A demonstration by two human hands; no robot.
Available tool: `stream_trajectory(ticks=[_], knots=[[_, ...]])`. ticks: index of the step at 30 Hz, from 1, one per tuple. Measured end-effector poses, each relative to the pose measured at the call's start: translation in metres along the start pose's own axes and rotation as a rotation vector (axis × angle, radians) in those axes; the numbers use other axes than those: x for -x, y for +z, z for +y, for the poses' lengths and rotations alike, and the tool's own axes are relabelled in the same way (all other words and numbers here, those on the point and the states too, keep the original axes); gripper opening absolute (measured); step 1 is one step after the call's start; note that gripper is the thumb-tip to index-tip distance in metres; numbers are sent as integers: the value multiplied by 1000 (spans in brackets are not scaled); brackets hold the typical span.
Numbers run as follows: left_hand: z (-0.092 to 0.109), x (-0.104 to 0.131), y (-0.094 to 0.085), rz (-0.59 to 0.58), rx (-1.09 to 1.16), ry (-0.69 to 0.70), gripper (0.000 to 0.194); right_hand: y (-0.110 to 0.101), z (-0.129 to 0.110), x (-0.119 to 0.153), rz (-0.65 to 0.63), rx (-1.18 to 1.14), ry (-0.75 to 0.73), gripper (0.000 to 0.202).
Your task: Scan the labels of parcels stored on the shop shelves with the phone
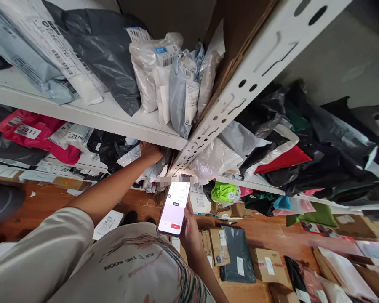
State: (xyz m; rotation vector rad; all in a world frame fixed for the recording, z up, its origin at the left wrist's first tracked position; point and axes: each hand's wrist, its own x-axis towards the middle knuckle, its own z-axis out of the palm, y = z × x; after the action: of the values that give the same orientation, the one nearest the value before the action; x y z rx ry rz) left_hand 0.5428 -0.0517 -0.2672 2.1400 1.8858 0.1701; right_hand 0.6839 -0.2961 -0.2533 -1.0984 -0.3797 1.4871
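Note:
My right hand [191, 229] is closed around a smartphone [174, 207], held upright in front of my shirt. Its lit screen shows a mostly white and pale page with a red button near the bottom. My left hand [150, 153] reaches in among the parcels on the middle shelf, just below the upper board and left of the upright post. Its fingers are partly hidden there, so whether they grip anything does not show. Beside that hand lie a silvery-white plastic mailer [130, 156] and black plastic parcels [105, 152].
A perforated white metal post [222, 111] rises close to both hands. Mailers line the upper shelf [120, 115], including a dark grey one [105, 50]. Pink parcels [39, 134] lie further left. On the floor are cardboard boxes [270, 266] and a dark flat mailer [236, 252].

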Motion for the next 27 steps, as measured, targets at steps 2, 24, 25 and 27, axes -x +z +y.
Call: stream_trajectory(ticks=[2, 24, 25, 27], knots=[[7, 1, 1, 24, 7, -47, 70, 1, 0, 1, -17, -17, -6, 38], [-19, 28, 21, 89, 46, 58, 46, -39, 9, 2, 21, 6, 54, 38], [-20, 27, 22, 100, 64, 66, 37, -38, 8, 1, 31, 29, 32, 35], [-22, 26, 25, 119, 106, 90, 22, -36, 8, -2, 32, 75, -21, 32]])
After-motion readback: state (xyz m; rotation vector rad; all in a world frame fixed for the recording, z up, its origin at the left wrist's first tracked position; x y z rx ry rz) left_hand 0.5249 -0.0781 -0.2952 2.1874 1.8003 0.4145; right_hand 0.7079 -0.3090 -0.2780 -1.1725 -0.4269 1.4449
